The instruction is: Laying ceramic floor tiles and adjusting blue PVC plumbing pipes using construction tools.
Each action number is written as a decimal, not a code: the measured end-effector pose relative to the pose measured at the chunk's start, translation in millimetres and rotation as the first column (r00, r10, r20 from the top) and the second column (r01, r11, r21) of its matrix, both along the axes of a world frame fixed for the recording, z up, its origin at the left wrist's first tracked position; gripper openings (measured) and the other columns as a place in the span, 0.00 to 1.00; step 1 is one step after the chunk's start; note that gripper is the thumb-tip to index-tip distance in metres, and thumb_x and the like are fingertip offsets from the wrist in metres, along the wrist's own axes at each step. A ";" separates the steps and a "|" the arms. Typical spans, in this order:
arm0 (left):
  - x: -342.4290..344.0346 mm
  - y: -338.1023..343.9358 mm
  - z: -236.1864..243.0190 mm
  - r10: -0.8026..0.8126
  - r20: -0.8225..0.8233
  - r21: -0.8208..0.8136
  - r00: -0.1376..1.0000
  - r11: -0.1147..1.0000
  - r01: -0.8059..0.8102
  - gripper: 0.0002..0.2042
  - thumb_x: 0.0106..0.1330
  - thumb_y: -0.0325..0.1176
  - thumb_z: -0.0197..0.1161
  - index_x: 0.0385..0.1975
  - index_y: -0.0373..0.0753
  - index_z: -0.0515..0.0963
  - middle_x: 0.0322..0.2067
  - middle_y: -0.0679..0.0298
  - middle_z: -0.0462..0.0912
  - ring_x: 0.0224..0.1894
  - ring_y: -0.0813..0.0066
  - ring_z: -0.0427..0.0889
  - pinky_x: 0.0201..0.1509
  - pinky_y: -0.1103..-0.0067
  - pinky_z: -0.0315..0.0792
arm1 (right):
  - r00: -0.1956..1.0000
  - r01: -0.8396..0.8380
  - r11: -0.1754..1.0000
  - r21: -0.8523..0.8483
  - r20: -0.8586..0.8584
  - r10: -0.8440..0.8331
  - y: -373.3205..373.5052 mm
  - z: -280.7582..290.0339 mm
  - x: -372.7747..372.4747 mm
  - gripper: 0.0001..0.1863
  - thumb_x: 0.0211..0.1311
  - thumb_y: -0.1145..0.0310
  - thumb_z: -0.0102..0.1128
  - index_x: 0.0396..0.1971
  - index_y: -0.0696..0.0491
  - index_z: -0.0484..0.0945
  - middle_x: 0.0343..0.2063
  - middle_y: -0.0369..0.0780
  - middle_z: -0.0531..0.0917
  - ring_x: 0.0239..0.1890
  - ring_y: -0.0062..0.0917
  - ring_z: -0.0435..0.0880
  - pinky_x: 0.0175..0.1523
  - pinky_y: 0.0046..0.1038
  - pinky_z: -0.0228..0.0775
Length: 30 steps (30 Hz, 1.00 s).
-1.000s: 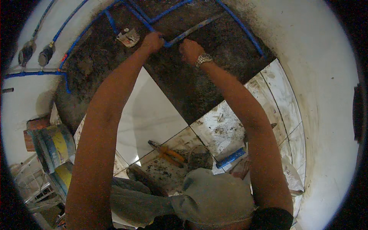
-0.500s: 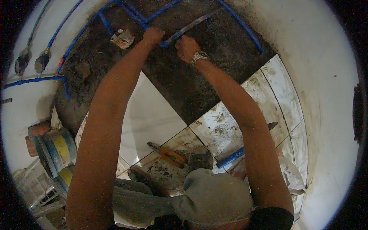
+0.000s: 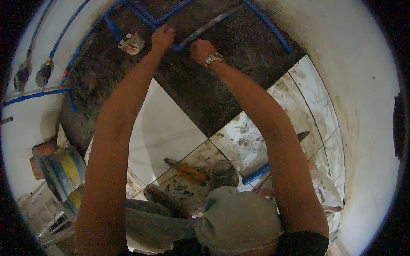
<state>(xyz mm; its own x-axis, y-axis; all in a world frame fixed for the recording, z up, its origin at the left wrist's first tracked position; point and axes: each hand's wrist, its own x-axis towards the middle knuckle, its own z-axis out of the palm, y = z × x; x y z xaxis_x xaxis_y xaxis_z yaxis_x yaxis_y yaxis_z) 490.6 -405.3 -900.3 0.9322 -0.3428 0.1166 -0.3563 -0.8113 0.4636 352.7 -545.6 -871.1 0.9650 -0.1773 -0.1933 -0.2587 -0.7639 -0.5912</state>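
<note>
On the dark, bare floor section, my left hand is closed beside the near end of a dusty blue-and-white pipe. My right hand, with a metal watch on the wrist, is closed just on the near side of the same pipe. Anything pinched in the fingers of either hand is too dark and small to make out. To the left of my left hand sits a whitish, crumpled-looking lump, close to a short blue pipe branch.
Blue pipes run across the dark floor and up the left wall. Pliers with orange handles and a blue tool lie on dirty white tiles near my knees. Stacked buckets stand at the left.
The view has shifted slightly, so the far pipes appear further left. My left hand has risen a little from the pipe's end, and my right hand has turned slightly beside it.
</note>
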 end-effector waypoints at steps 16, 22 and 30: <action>-82.9 24.7 33.2 -0.294 -0.023 -0.189 0.956 0.940 0.285 0.11 0.65 0.29 0.53 0.43 0.46 0.80 0.31 0.53 0.83 0.32 0.56 0.83 0.35 0.69 0.74 | 1.000 -0.005 1.000 -0.030 -0.003 0.005 25.3 -7.4 -5.1 0.12 0.52 0.64 0.55 0.29 0.56 0.83 0.35 0.49 0.83 0.39 0.45 0.82 0.47 0.41 0.74; -83.3 38.2 30.2 -0.385 -0.099 0.013 0.917 0.921 0.388 0.17 0.60 0.26 0.54 0.49 0.50 0.77 0.45 0.60 0.80 0.45 0.57 0.79 0.47 0.70 0.74 | 0.983 -0.146 0.980 -0.133 0.089 0.158 20.1 -54.2 14.9 0.14 0.57 0.61 0.52 0.27 0.54 0.84 0.30 0.48 0.84 0.35 0.38 0.84 0.43 0.39 0.75; -78.3 37.7 16.8 -0.506 0.092 0.059 0.858 0.863 0.503 0.19 0.57 0.30 0.60 0.50 0.53 0.76 0.53 0.69 0.75 0.50 0.61 0.77 0.51 0.69 0.74 | 0.813 -0.572 0.700 -0.427 -0.187 0.551 6.4 -54.5 19.6 0.17 0.59 0.55 0.52 0.21 0.52 0.80 0.23 0.43 0.82 0.24 0.32 0.82 0.30 0.36 0.73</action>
<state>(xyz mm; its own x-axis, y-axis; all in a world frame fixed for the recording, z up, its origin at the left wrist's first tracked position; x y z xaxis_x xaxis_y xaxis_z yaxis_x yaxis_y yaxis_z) 412.4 -367.6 -883.5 0.6144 -0.7678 0.1815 -0.7639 -0.5213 0.3805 372.3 -539.3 -925.6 0.9065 0.3193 -0.2762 0.2881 -0.9461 -0.1482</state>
